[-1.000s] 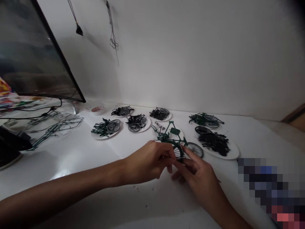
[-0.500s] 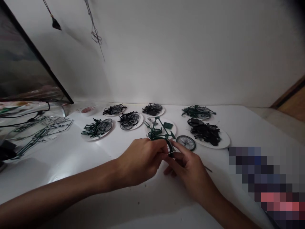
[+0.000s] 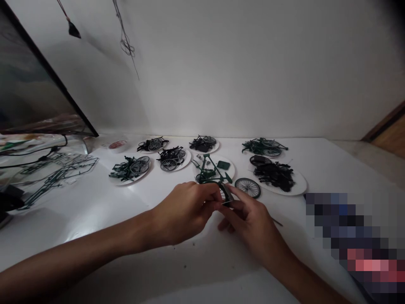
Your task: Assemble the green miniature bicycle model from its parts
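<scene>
A green toy bicycle frame [image 3: 215, 174] and a dark-rimmed spoked wheel [image 3: 223, 195] show just beyond my fingertips. My right hand [image 3: 249, 221] is closed around the wheel end of this model bicycle, its index finger stretched along a grey strip [image 3: 229, 195]. From the left, my left hand [image 3: 186, 211] meets it in a tight pinch, thumb against bent index finger. A thin pale tip sticks out at that pinch, but its kind is too small to make out. Just past my right hand, a loose spoked wheel [image 3: 247, 188] lies flat on the white table [image 3: 152, 270].
Behind my hands a white plate [image 3: 232, 162] carries green parts. More plates with black and green bicycle parts stand around it, including a right-hand plate [image 3: 299, 185]. Green plastic sprues [image 3: 60, 177] lie left, below a screen [image 3: 38, 80]. A thin rod [image 3: 277, 222] lies by my right hand.
The grey strip by the wheel shows more broadly under my right index finger. Both hands keep nearly the same place and grip; the whole view has shifted slightly.
</scene>
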The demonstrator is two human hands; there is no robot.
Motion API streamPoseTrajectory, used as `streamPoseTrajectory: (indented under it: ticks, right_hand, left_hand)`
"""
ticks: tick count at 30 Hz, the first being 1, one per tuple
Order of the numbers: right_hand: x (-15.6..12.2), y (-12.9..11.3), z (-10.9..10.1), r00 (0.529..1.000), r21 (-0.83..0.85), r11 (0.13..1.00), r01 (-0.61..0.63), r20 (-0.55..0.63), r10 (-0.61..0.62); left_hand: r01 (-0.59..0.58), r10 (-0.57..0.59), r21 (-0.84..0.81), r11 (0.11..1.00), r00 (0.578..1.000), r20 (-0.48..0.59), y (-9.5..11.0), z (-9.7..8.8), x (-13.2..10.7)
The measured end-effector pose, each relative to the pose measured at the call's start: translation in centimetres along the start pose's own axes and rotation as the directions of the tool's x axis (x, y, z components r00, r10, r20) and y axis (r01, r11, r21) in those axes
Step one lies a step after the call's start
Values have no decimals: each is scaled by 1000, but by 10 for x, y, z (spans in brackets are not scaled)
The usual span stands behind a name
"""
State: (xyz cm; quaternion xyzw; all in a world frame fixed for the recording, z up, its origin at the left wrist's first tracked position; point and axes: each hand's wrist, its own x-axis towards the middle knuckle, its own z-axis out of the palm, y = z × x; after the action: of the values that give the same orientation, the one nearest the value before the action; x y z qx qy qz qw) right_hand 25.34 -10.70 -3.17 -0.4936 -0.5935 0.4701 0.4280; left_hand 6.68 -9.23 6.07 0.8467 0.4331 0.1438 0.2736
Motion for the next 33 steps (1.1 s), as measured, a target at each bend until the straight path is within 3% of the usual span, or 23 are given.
streamPoseTrajectory:
  ticks: [7,12,19,24,33]
  right_hand:
    - [2,6,0,1000,-10,1000,7,-1,-7]
    - [0,-4,1,999,-4,1000,24,28,-23]
    - [-4,-10,2,999,-4,1000,17,29,-17]
    - [-4,-10,2,999,-20,1000,17,48,-16]
    - [-3,-7,1,999,-61,998,-1,53,4]
  left_hand:
    - [-46,48,49,998,998,-39,-1,9,-1]
    - [8,-6,26,1000,998,-61,-1,9,-3]
    - [-101,108,40,994,969,-223,-8,13,-7]
    - [-126,109,-72,989,971,-214,-13,17,-11]
    - [-146,128,-81,986,972,-198,-15,18,-14]
